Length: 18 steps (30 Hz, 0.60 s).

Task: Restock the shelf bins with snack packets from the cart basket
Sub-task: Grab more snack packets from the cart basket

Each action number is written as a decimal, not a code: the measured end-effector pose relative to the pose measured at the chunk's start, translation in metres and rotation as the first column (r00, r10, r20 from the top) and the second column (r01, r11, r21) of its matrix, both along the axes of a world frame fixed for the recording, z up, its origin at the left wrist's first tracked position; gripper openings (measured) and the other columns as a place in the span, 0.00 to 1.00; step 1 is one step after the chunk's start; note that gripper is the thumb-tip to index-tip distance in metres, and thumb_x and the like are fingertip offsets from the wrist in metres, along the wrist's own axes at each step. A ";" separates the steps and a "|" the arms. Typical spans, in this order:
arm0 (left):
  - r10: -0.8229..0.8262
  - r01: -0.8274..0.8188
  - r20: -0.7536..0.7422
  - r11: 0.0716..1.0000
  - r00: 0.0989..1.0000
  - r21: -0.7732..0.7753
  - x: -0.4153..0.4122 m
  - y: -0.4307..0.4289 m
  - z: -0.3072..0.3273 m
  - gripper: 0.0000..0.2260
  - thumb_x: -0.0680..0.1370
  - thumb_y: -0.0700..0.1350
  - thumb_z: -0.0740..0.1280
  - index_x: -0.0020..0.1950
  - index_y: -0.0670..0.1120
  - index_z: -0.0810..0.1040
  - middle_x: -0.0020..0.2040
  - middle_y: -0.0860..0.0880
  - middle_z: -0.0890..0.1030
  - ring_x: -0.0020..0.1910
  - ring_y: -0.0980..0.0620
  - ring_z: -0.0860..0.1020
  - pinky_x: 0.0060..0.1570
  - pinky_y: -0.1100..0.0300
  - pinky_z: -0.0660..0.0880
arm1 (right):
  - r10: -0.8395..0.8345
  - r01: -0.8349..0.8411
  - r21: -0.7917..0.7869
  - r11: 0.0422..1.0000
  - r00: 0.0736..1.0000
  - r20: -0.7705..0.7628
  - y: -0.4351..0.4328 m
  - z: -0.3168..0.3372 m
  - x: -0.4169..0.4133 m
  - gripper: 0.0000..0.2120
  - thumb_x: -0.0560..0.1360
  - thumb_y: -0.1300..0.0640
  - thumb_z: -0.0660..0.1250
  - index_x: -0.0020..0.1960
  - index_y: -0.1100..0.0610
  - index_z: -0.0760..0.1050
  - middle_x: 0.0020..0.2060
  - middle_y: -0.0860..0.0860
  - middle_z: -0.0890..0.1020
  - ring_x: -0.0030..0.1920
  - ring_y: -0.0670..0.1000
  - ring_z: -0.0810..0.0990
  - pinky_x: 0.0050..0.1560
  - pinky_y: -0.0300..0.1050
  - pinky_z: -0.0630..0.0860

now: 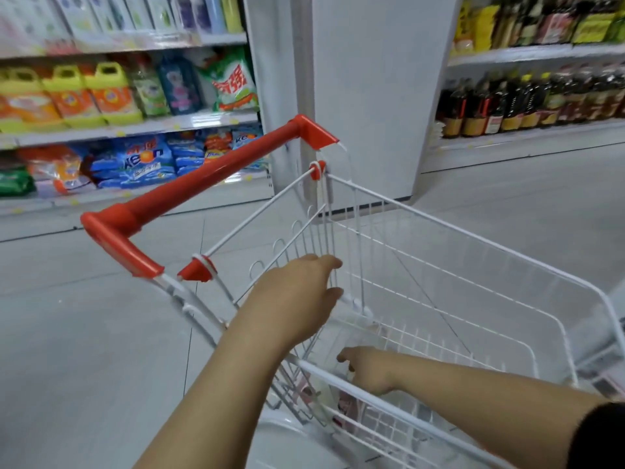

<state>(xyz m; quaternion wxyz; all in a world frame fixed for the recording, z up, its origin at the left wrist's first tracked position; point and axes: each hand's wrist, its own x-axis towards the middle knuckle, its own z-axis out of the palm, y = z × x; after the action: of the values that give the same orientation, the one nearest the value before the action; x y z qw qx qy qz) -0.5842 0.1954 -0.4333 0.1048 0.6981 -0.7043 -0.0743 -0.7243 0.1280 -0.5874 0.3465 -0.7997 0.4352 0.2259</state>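
Note:
The white wire cart basket (473,235) with a red handle (209,184) fills the middle of the view. My left hand (297,296) reaches over the near rim with its fingers stretched out, next to the upright wires of the basket's handle-side wall. My right hand (368,370) is low inside the basket at its near corner, fingers pointing down and partly hidden behind the rim wire. A pink and white packet (350,406) lies just below that hand; whether the fingers hold it is unclear. No shelf bins show.
Shelves of detergent bags and bottles (135,130) run along the left. A white pillar (372,96) stands straight behind the cart. Dark bottles (524,103) fill shelves on the right. Pale tiled floor (67,333) surrounds the cart.

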 end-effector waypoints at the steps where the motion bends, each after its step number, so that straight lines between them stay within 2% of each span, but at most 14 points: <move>1: 0.000 0.000 0.001 1.000 1.000 0.003 0.000 0.000 0.000 0.20 0.83 0.52 0.60 0.75 0.56 0.65 0.69 0.55 0.73 0.62 0.52 0.76 0.59 0.51 0.75 | -0.028 0.028 -0.002 1.000 1.000 0.009 -0.001 -0.004 0.001 0.35 0.78 0.49 0.68 0.79 0.57 0.56 0.74 0.55 0.67 0.71 0.55 0.70 0.66 0.44 0.69; 4: -0.001 0.001 0.004 1.000 1.000 0.012 -0.001 0.001 0.001 0.20 0.83 0.52 0.60 0.75 0.56 0.65 0.68 0.55 0.73 0.61 0.52 0.76 0.59 0.50 0.75 | -0.109 0.110 -0.010 0.994 0.992 0.057 -0.003 -0.013 0.001 0.32 0.76 0.49 0.70 0.76 0.57 0.64 0.70 0.54 0.71 0.67 0.53 0.73 0.63 0.43 0.72; 7: -0.008 0.008 0.007 1.000 1.000 0.015 0.000 0.001 0.000 0.20 0.83 0.53 0.60 0.75 0.56 0.65 0.68 0.54 0.73 0.62 0.52 0.76 0.59 0.50 0.76 | -0.161 0.161 0.012 0.987 0.983 0.087 -0.005 -0.016 -0.002 0.27 0.74 0.49 0.73 0.69 0.57 0.72 0.62 0.53 0.79 0.55 0.50 0.79 0.55 0.42 0.76; 10: -0.017 0.017 0.009 1.000 1.000 0.016 0.000 0.000 0.000 0.20 0.83 0.52 0.60 0.75 0.55 0.65 0.69 0.54 0.73 0.63 0.52 0.76 0.60 0.50 0.75 | -0.174 0.169 0.046 0.984 0.975 0.138 -0.011 0.003 -0.005 0.21 0.71 0.52 0.76 0.62 0.58 0.79 0.53 0.53 0.84 0.45 0.49 0.80 0.48 0.44 0.79; 12: -0.029 0.029 0.004 0.999 1.000 0.018 0.000 0.000 -0.001 0.20 0.83 0.52 0.61 0.75 0.55 0.66 0.69 0.54 0.74 0.63 0.52 0.75 0.60 0.51 0.75 | -0.196 0.190 0.046 0.981 0.953 0.232 -0.016 0.029 -0.014 0.17 0.71 0.55 0.76 0.59 0.57 0.82 0.47 0.50 0.84 0.40 0.46 0.80 0.40 0.38 0.78; 15: -0.071 0.071 -0.004 0.997 0.997 0.004 -0.001 -0.001 0.000 0.19 0.82 0.51 0.62 0.73 0.56 0.68 0.67 0.55 0.75 0.62 0.54 0.76 0.60 0.52 0.76 | -0.273 0.272 0.055 0.961 0.885 0.378 -0.018 0.071 -0.039 0.12 0.72 0.59 0.76 0.54 0.55 0.83 0.37 0.47 0.79 0.36 0.45 0.78 0.37 0.34 0.74; 18: -0.154 0.152 -0.041 0.987 0.987 -0.047 -0.007 0.000 0.006 0.17 0.82 0.49 0.64 0.71 0.58 0.71 0.64 0.58 0.77 0.58 0.59 0.77 0.58 0.55 0.77 | -0.386 0.395 0.101 0.913 0.757 0.527 -0.009 0.107 -0.076 0.07 0.71 0.61 0.76 0.47 0.53 0.84 0.39 0.52 0.82 0.41 0.48 0.80 0.42 0.39 0.79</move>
<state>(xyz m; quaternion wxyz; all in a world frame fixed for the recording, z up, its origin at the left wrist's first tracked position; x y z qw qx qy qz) -0.5912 0.1958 -0.4268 0.1297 0.6379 -0.7547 -0.0820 -0.8001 0.1186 -0.4799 0.4870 -0.7246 0.4797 -0.0873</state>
